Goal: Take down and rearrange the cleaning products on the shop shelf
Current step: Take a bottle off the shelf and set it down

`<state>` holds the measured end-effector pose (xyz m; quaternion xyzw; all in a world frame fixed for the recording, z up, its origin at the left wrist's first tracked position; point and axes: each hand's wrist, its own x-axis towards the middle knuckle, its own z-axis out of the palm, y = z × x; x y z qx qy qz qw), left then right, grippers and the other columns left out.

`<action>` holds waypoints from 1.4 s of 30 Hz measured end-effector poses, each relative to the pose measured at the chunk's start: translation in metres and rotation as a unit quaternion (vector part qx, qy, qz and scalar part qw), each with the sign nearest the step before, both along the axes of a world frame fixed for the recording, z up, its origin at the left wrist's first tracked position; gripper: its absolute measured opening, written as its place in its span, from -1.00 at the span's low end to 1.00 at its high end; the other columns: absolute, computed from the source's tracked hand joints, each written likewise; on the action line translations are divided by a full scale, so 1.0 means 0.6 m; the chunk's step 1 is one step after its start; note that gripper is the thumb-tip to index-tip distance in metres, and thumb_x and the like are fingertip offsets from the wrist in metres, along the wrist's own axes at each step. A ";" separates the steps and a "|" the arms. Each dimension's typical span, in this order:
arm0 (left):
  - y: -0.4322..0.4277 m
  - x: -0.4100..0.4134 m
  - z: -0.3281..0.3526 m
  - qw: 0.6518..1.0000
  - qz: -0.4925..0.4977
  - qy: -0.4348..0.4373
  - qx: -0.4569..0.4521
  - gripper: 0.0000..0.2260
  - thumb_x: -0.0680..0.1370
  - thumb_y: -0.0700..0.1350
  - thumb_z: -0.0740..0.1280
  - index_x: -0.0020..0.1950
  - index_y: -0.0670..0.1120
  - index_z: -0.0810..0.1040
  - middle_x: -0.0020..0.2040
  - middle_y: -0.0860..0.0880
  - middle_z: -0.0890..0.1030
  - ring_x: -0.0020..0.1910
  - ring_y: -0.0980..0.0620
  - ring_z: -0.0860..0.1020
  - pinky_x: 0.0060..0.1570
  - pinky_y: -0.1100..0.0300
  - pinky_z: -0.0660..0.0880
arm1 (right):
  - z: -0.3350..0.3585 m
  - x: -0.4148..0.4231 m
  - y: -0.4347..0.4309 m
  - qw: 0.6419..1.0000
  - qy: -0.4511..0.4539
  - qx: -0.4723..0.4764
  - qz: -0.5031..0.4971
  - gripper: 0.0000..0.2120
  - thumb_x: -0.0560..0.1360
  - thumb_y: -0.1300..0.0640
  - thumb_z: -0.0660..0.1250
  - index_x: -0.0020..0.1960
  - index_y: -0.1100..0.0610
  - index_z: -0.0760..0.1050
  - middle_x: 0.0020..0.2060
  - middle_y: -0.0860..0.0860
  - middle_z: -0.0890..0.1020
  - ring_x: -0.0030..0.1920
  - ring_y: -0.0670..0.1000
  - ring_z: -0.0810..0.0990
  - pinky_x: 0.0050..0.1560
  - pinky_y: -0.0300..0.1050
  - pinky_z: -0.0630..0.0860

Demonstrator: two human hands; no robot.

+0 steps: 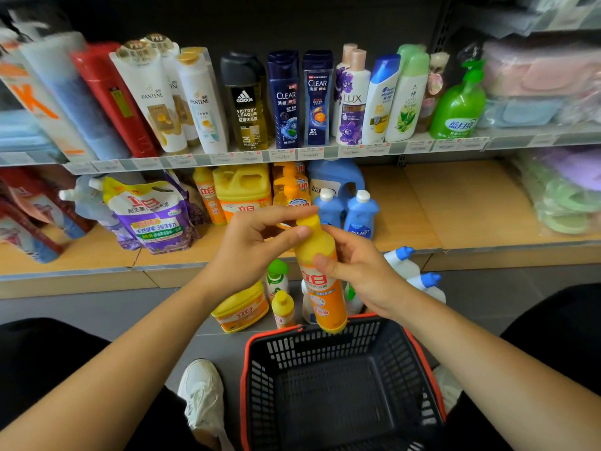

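Judged step: moving the orange detergent bottle down from the lower shelf. The person should keep the bottle near upright, carry its weight by the body and not the cap, and set it base first among the bottles on the floor. The left hand pinches the yellow cap and neck. The right hand grips the labelled body. The bottle sits between both hands, slightly tilted, its base just above the far rim of the basket.

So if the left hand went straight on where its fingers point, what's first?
The yellow bottle the left hand pinches at the neck. Beyond that, probably the two blue bottles on the lower shelf, though depth is unclear.
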<state>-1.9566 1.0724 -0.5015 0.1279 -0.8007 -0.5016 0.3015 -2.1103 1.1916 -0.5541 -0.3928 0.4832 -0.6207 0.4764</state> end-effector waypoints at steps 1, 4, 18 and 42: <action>-0.005 0.002 0.004 1.000 -0.022 0.000 0.018 -0.68 0.55 -0.16 0.37 0.30 -0.07 0.58 0.15 -0.12 0.69 0.17 -0.04 0.65 0.10 0.14 0.62 | 0.001 -0.001 0.000 1.000 -0.021 0.003 0.017 -0.43 0.45 0.03 0.47 0.42 0.11 0.43 0.24 0.05 0.64 0.29 0.06 0.58 0.19 -0.12 0.54; -0.014 0.006 0.009 0.998 -0.036 -0.002 0.042 -0.67 0.55 -0.18 0.35 0.31 -0.06 0.56 0.13 -0.27 0.67 0.14 -0.24 0.62 0.14 -0.03 0.62 | 0.004 0.001 -0.002 0.996 -0.073 0.008 0.056 -0.32 0.40 -0.12 0.50 0.41 0.15 0.41 0.24 0.10 0.62 0.29 0.15 0.57 0.22 -0.03 0.53; 0.000 0.001 -0.006 0.998 0.035 -0.009 0.047 -0.79 0.57 -0.29 0.36 0.18 -0.14 0.63 -0.02 -0.11 0.69 -0.12 0.10 0.65 -0.16 0.27 0.62 | -0.001 0.026 0.000 0.997 0.029 0.063 0.039 -0.44 0.40 -0.10 0.52 0.32 0.00 0.42 0.17 -0.02 0.66 0.22 0.03 0.63 0.14 -0.04 0.58; -0.002 0.003 -0.015 0.998 0.020 0.008 0.065 -0.76 0.51 -0.13 0.39 0.14 -0.17 0.65 0.00 -0.09 0.71 -0.06 -0.10 0.70 -0.12 0.16 0.66 | -0.007 0.009 -0.002 0.999 0.018 0.035 0.034 -0.57 0.45 0.10 0.49 0.29 -0.03 0.50 0.13 0.01 0.67 0.19 0.04 0.64 0.09 -0.12 0.58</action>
